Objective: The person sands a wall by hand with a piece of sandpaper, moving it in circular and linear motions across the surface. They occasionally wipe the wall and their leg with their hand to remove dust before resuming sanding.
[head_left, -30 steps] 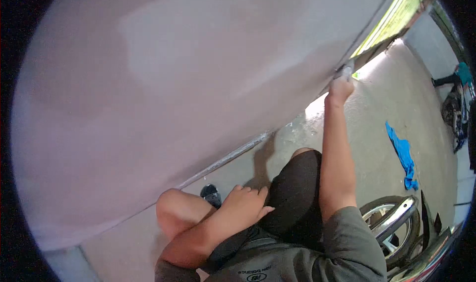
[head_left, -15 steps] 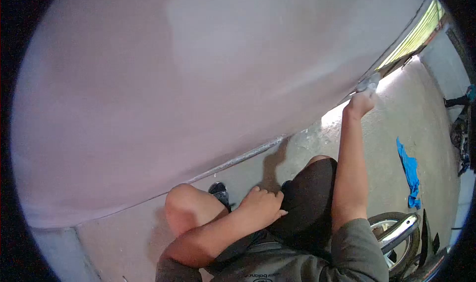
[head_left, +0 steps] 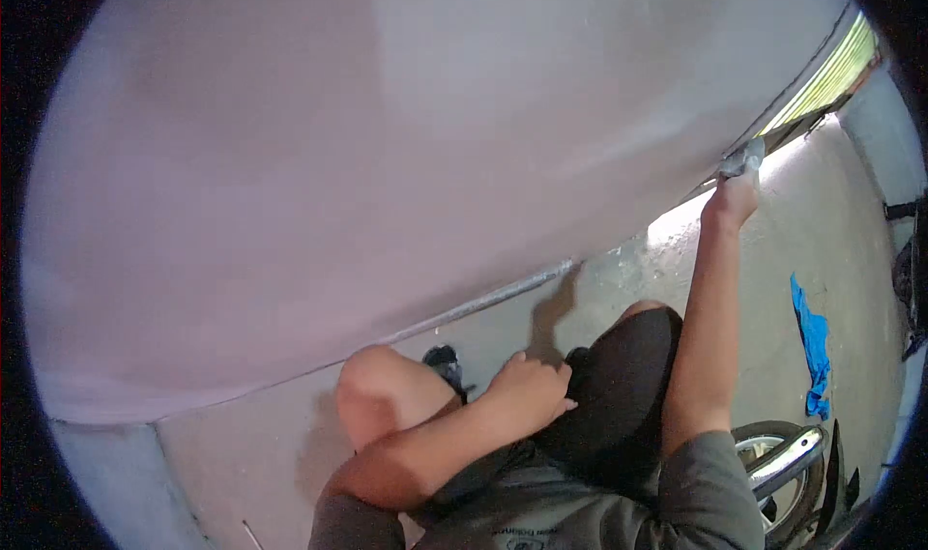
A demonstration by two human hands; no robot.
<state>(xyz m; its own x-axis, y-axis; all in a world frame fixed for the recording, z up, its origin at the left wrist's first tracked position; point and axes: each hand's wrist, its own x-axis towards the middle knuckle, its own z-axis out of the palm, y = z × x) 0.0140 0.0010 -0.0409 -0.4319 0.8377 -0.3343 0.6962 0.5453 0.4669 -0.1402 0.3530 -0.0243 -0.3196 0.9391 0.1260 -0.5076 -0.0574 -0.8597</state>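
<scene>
A broad pale pinkish wall (head_left: 290, 183) fills the upper left of the head view. My right hand (head_left: 735, 194), at the end of the outstretched arm, is closed on a crumpled grey cloth (head_left: 744, 159) at the wall's right edge. My left hand (head_left: 532, 392) rests in front of my lap beside the dark shorts (head_left: 619, 395), its fingers slightly bent and apart, with nothing seen in it. A dark shoe (head_left: 444, 364) shows between the wall and my knee.
A blue cloth (head_left: 814, 347) lies on the grey floor (head_left: 773, 250) at the right. A motorcycle wheel (head_left: 788, 473) is near my right elbow. Dark items stand along the far right wall. Bright slats (head_left: 822, 81) show at the upper right.
The camera view has shifted, so the wall, legs and wheel sit further right. My right hand keeps the grey cloth at the wall's edge; my left hand stays by my lap.
</scene>
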